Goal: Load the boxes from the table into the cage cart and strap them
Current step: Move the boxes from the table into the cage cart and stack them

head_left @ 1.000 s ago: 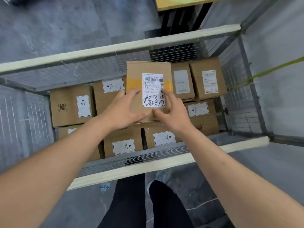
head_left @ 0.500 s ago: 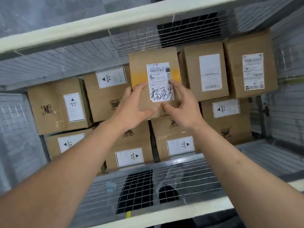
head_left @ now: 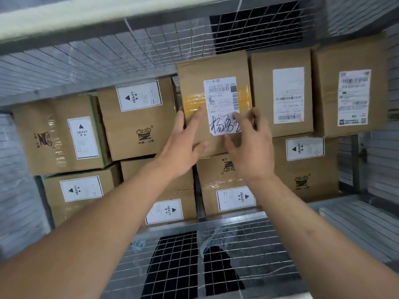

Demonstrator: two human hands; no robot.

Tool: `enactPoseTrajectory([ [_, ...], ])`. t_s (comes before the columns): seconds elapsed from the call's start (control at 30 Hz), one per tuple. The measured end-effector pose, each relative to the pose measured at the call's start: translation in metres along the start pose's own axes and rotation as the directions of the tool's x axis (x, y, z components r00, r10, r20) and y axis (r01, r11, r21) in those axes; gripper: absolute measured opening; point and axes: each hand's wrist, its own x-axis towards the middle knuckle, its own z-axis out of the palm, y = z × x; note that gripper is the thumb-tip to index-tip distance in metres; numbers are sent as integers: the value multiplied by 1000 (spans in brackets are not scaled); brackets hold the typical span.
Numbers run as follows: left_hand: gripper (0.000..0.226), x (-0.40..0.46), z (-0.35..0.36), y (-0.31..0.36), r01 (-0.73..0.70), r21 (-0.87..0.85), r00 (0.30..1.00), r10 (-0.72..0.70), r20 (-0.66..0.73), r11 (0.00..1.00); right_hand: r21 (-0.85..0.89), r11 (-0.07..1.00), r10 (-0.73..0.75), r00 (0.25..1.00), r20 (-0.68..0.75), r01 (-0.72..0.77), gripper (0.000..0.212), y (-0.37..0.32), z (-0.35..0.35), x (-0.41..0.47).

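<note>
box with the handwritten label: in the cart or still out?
In. The box sits inside the cage cart walls atop other boxes; left hand and right hand touch it.

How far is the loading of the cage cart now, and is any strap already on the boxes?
Done: many cardboard boxes, several labelled HEAVY, already lie stacked inside the cage cart. In hand: the left hand and right hand rest with fairly straight fingers on the box with the handwritten label, which sits on the stack. Left: no strap is visible across the boxes; the table is out of view.
</note>
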Motion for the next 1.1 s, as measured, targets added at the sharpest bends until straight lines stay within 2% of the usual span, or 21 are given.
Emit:
enactPoseTrajectory([
  [0.1,86,0,0,0,-19,-2,1000,19,8,1000,-28,999,15,1000,5,-14,53,3,-2,-1],
  [0.2,86,1,2,-1,-38,41,999,39,-16,998,-112,989,-102,995,-13,100,53,4,-1,0],
  [0.3,85,4,3,-3,-103,341,979,157,-134,934,-190,957,-221,975,23,221,49,4,4,3],
  [0.37,82,7,3,0,-178,484,961,256,-100,857,-201,954,-217,975,46,222,48,1,4,4],
  [0.43,80,10,0,7,-218,546,960,278,-28,809,-204,956,-199,977,73,210,49,-1,-1,5],
  [0.57,73,8,-21,28,-222,604,967,254,33,765,-211,960,-145,972,183,183,55,-9,-17,4],
  [0.7,63,-14,-45,54,-249,613,963,262,70,750,-148,976,-122,966,228,159,63,-25,-54,-13],
  [0.93,64,-102,-73,112,-294,637,942,330,66,713,-90,982,-150,979,140,164,54,-49,-144,-76],
  [1.1,65,-182,-94,167,-334,640,913,405,38,692,-125,969,-200,975,99,211,51,-69,-225,-135],
])
